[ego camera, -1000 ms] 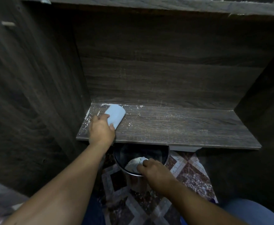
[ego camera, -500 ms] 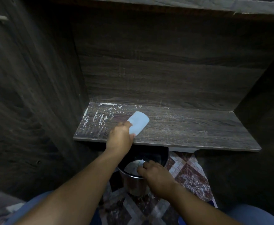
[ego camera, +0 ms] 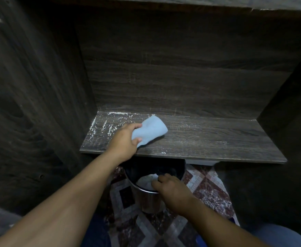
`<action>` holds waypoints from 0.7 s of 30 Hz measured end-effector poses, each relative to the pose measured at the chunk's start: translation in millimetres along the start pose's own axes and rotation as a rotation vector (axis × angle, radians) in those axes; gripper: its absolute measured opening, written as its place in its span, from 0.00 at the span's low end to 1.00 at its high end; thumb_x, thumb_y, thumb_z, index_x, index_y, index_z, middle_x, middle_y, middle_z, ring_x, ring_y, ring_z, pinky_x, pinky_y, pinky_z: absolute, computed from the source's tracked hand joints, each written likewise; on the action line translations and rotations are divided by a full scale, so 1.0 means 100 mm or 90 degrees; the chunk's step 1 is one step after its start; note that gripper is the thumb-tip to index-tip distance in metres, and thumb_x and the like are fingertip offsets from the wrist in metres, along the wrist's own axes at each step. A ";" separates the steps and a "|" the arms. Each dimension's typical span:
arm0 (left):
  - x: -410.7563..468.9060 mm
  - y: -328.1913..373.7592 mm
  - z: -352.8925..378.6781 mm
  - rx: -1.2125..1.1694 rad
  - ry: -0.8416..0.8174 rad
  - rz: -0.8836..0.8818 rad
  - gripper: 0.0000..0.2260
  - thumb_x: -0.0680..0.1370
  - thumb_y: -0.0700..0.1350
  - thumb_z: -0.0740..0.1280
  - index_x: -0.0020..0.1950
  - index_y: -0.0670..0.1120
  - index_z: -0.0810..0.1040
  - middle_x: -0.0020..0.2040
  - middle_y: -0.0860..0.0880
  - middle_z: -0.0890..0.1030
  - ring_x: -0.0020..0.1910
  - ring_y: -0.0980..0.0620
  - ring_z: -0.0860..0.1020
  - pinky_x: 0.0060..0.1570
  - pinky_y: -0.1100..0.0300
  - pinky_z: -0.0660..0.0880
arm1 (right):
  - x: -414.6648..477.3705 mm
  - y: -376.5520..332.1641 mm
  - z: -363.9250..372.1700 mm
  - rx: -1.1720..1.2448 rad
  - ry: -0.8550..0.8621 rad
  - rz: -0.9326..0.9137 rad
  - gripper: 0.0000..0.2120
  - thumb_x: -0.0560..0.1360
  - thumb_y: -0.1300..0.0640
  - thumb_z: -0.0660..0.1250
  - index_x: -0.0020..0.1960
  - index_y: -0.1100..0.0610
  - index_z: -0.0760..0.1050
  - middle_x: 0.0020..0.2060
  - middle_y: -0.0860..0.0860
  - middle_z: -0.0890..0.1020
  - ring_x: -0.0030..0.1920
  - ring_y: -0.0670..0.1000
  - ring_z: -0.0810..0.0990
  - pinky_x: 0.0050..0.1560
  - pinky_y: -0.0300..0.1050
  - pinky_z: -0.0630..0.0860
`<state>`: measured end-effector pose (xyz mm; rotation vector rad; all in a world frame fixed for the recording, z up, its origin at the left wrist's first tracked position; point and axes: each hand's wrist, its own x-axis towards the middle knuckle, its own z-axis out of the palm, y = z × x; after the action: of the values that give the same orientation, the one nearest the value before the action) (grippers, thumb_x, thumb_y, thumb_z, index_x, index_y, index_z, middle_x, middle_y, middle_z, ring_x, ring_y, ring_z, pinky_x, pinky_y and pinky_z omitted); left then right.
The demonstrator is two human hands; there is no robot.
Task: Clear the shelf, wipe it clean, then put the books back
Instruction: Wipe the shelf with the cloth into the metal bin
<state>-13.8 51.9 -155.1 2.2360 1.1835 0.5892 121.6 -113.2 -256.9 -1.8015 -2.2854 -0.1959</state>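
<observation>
Shelf (ego camera: 208,139), a dark wood-grain laminate board set low in a cabinet recess straight ahead of you, stands cleared of books and partly wiped. Its middle and right show bare, scuffed grain, while white powdery flecks (ego camera: 103,127) crust the far-left corner and a few specks dot the near edge. Your left hand (ego camera: 124,145) grasps a folded pale-blue cloth (ego camera: 151,131), soft and rounded at its far end. The cloth lies flat on the board's left-centre, with thumb and fingers closed round its near end. Below the near edge, your right hand (ego camera: 171,189) curls its fingers over the rim of a shiny cylindrical steel bin (ego camera: 146,202). The bin has a dark liner and crumpled white paper (ego camera: 144,181) inside, and stands on a patterned mosaic floor (ego camera: 208,193). By the look of it, the left corner is yet to be wiped; then the books, nowhere in view, go back.
</observation>
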 end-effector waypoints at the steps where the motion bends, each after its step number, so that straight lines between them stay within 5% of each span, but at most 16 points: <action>1: 0.00 -0.03 0.01 0.010 0.005 0.006 0.20 0.76 0.41 0.70 0.68 0.50 0.73 0.65 0.47 0.73 0.64 0.46 0.71 0.64 0.57 0.66 | -0.01 0.01 0.00 -0.002 -0.003 0.003 0.25 0.52 0.56 0.82 0.46 0.49 0.78 0.34 0.46 0.77 0.33 0.47 0.77 0.30 0.38 0.72; 12: 0.01 0.06 0.31 0.046 -0.016 0.048 0.18 0.78 0.41 0.68 0.67 0.49 0.74 0.65 0.47 0.73 0.64 0.45 0.71 0.59 0.61 0.65 | -0.25 0.20 -0.06 -0.016 -0.033 0.008 0.22 0.51 0.58 0.81 0.41 0.49 0.77 0.33 0.46 0.76 0.32 0.48 0.76 0.29 0.38 0.71; 21: 0.03 0.16 0.24 0.081 -0.216 0.115 0.16 0.76 0.41 0.69 0.61 0.55 0.79 0.63 0.52 0.77 0.62 0.51 0.74 0.60 0.61 0.69 | -0.38 0.20 -0.07 0.030 -0.039 -0.041 0.30 0.51 0.57 0.81 0.46 0.47 0.68 0.34 0.45 0.75 0.33 0.48 0.76 0.31 0.36 0.72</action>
<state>11.4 40.7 -162.6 2.4449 0.8760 0.1913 150.6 -145.9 -260.4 -1.7365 -2.3716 -0.0981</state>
